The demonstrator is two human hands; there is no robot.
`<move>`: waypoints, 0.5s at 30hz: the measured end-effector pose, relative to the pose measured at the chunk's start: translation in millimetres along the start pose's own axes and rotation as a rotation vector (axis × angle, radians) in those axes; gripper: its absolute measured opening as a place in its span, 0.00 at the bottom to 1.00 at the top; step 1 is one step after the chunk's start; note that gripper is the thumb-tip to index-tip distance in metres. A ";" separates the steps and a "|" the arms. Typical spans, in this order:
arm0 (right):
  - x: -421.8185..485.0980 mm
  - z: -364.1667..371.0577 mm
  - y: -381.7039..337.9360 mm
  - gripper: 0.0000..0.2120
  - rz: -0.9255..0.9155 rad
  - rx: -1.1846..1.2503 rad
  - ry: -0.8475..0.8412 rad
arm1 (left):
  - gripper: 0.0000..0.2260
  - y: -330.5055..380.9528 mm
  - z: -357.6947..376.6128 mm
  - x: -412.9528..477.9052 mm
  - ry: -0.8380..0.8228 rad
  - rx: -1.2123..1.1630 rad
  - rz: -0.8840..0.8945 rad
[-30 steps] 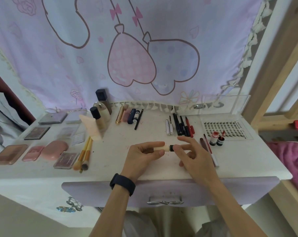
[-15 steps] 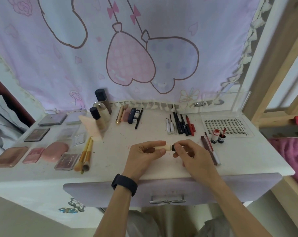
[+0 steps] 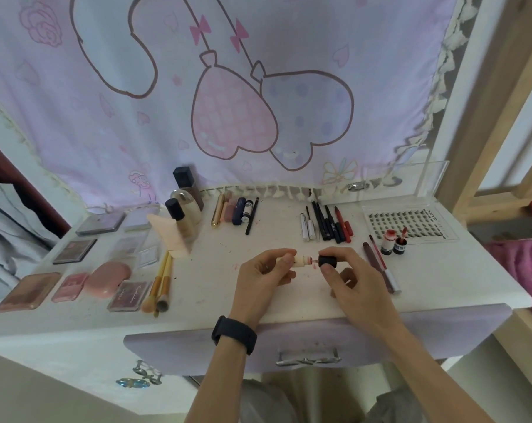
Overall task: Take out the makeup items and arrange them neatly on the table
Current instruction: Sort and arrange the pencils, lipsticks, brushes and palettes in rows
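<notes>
Left hand (image 3: 263, 277) grips tube (image 3: 301, 260), right hand (image 3: 359, 285) its cap (image 3: 327, 261)

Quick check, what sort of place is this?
Probably a bedroom vanity corner: a white dressing table with a drawer, makeup laid out in rows, a pink cartoon curtain behind, and a wooden bed frame with pink bedding at right.
</notes>
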State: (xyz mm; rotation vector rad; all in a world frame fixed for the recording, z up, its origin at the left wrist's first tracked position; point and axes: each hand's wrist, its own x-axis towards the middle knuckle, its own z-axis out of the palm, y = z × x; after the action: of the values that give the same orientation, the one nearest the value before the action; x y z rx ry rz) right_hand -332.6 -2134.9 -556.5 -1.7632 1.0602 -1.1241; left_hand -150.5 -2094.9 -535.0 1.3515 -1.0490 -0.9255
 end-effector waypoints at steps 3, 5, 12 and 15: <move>-1.3 0.5 -0.8 0.13 -0.017 0.031 0.013 | 0.08 -0.6 0.9 0.8 0.014 -0.002 -0.013; -1.6 1.2 -1.9 0.14 -0.038 0.029 0.024 | 0.08 -1.1 0.7 1.5 0.016 -0.007 -0.018; -2.4 0.8 1.0 0.14 -0.030 0.052 0.050 | 0.15 -2.1 -3.2 4.2 0.046 -0.122 -0.037; -1.9 -0.4 2.7 0.11 0.009 0.149 0.127 | 0.17 -4.4 -4.8 6.0 0.110 -0.201 -0.029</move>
State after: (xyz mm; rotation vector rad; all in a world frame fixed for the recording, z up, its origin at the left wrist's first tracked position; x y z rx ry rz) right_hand -334.1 -2134.2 -559.4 -1.5865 1.0293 -1.2900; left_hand -143.8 -2099.4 -538.9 1.2382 -0.8320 -0.9409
